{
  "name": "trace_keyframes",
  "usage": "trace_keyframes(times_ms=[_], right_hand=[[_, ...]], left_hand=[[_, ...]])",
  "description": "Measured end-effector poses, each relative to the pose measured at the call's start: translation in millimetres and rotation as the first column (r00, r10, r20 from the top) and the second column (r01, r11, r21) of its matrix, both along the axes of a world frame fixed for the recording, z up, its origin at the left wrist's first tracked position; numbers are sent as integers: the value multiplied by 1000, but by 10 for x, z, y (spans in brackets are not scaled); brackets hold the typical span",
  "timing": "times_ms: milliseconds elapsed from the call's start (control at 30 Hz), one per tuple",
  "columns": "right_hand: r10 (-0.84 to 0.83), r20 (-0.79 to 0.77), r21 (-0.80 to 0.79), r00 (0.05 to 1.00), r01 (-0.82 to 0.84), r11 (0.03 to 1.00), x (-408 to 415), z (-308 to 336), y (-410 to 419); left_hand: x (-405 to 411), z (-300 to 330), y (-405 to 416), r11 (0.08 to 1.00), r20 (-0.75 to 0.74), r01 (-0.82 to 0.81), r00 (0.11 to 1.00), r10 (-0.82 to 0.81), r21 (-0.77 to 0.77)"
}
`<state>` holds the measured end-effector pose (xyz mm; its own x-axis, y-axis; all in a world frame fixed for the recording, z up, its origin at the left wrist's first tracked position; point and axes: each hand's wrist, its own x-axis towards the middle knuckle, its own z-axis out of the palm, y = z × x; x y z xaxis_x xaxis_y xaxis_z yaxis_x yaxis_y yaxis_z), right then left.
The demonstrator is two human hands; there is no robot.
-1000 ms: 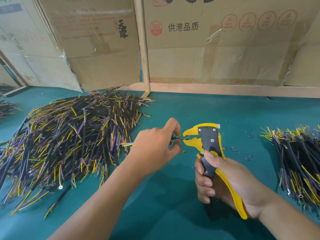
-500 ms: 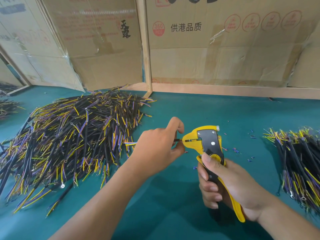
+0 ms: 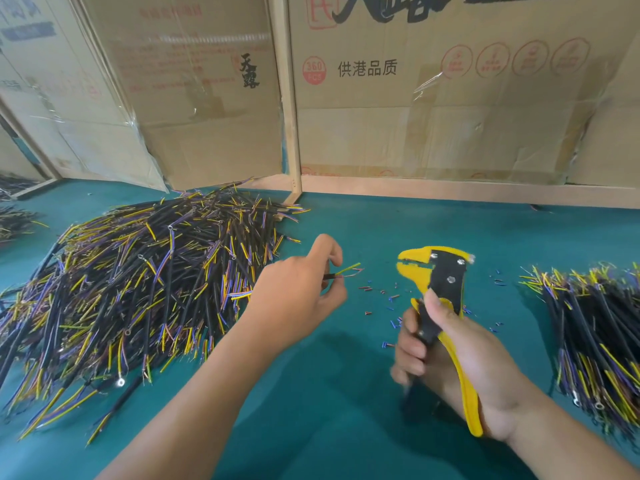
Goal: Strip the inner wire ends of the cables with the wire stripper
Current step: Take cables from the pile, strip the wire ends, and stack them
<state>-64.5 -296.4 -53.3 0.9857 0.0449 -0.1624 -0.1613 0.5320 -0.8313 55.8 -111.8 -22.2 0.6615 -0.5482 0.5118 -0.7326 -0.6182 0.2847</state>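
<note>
My left hand (image 3: 298, 299) pinches a black cable (image 3: 341, 273) whose thin coloured inner wires fan out to the right of my fingers, clear of the tool. My right hand (image 3: 450, 355) grips the handles of a yellow and black wire stripper (image 3: 436, 275), held upright with its jaws pointing left. A gap of bare table separates the wire ends from the jaws. Most of the cable is hidden behind my left hand.
A big heap of black cables (image 3: 131, 282) with yellow and purple wires lies at the left. A smaller pile (image 3: 599, 327) lies at the right edge. Small insulation scraps (image 3: 388, 299) dot the green table (image 3: 329, 403). Cardboard panels (image 3: 433, 98) and a wooden frame wall the back.
The cable's wire ends were in the stripper's jaws; now my left hand has pulled them out to the left, and the jaws stand apart from them.
</note>
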Motion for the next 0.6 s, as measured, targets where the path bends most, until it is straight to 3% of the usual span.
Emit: trace_keyframes(times_ms=[167,267,400,467,600], right_hand=[[-13,-79,208,997,29,978,77,-52,-15],[-11,-85,217,996,29,976,78,-67,-21],[-12,-103,213,995,34,976,80,-63,-13],[-14,-109,208,994,37,977,81,-56,-18],[-31,-125,199,992,56,978,78,-51,-28]], left_hand=[[-31,-3,-18,1000,-6,16,1000,-16,10],[-36,1,-34,999,-29,50,998,-51,-20],[-53,-24,-73,945,-207,124,959,-192,-303],[-90,-47,-142,837,-348,110,875,-338,-536],[-285,-60,-323,513,-433,1,534,-726,-858]])
